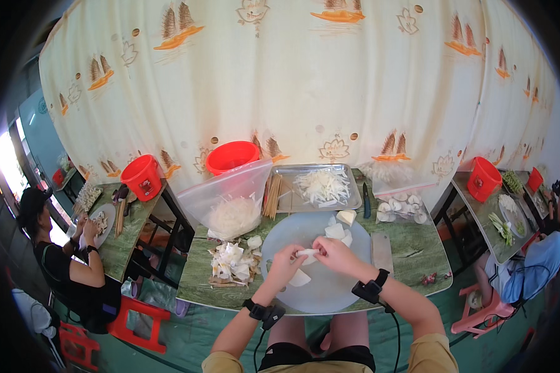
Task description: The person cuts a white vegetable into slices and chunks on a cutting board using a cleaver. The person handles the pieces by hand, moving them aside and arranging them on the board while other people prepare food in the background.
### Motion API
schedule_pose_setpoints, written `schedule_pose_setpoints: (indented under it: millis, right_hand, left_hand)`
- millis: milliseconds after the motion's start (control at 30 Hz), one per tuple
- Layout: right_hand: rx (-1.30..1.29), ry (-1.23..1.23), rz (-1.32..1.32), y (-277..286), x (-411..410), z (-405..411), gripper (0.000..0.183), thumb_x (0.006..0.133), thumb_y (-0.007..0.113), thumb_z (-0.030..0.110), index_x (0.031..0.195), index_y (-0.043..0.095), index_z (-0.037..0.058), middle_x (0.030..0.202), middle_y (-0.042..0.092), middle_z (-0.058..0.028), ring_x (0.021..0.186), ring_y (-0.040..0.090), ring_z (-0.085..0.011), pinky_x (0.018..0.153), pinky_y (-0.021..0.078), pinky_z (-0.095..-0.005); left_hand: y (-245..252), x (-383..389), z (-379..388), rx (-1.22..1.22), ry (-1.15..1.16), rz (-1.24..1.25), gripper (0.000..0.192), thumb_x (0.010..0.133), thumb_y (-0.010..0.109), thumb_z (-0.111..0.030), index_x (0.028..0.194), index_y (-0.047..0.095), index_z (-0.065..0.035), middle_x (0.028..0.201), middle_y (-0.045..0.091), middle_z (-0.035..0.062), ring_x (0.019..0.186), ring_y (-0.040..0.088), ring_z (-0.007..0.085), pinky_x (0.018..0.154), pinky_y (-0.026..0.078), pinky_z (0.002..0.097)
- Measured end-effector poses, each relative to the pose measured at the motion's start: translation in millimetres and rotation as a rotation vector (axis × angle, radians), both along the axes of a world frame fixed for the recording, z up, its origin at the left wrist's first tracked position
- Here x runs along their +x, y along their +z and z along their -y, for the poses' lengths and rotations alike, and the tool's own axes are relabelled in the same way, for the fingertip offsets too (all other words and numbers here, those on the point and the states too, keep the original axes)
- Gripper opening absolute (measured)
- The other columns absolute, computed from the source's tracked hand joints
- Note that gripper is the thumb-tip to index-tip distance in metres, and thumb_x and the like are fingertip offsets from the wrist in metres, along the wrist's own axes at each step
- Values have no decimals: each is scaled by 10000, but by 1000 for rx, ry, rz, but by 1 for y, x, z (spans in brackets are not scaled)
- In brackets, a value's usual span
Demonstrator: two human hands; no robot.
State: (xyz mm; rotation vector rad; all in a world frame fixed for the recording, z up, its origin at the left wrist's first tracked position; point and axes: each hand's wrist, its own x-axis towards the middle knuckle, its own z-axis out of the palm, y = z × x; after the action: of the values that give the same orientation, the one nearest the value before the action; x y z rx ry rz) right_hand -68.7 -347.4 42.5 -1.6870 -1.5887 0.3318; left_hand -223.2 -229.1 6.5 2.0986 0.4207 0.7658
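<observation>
A thin white vegetable slice [307, 253], partly rolled or folded, is pinched between the fingertips of both hands. My left hand [285, 265] has its left end, and my right hand [337, 253] has its right end. Both hands are over a round translucent cutting board [322, 291]. Below the fingers a flat white slice [300, 278] lies on the board. Several more white slices [338, 233] overlap past my right hand, beside a pale chunk [346, 217] at the board's far rim. My fingers hide part of the held slice.
A cleaver [381, 254] lies right of the board, a small knife [366, 200] beyond it. Behind are a metal tray [284, 175] of white shreds, bamboo skewers [272, 196], a bag of shreds [233, 217], bagged white pieces [401, 207] and a red bucket [231, 156]. Peelings [234, 263] lie left.
</observation>
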Motion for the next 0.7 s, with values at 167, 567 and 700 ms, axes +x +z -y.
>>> schedule_pose_setpoints:
  millis: [167,567,700]
  right_hand:
    - [-168,35,-264,10,25,18,207,809,657,129,976,605,19,759,624,-57,665,582,-139,607,458,-277]
    - [-233,-63,-548,-10,27,33,155,850,631,170,875,636,17,724,607,2,611,509,-57,530,400,-218]
    - [-231,-107,-694,-16,40,28,148,862,613,175,853,623,28,686,583,4,553,495,-55,457,369,-212]
  left_hand:
    - [6,-3,5,-220,-43,49,175,816,670,-108,956,617,-17,777,647,68,666,593,123,625,477,248]
    - [26,-7,23,-52,-19,-35,165,818,676,-136,883,637,10,752,663,106,646,606,126,595,482,260]
    - [27,-19,18,105,129,43,167,810,670,-134,871,613,10,724,632,125,625,610,223,588,482,310]
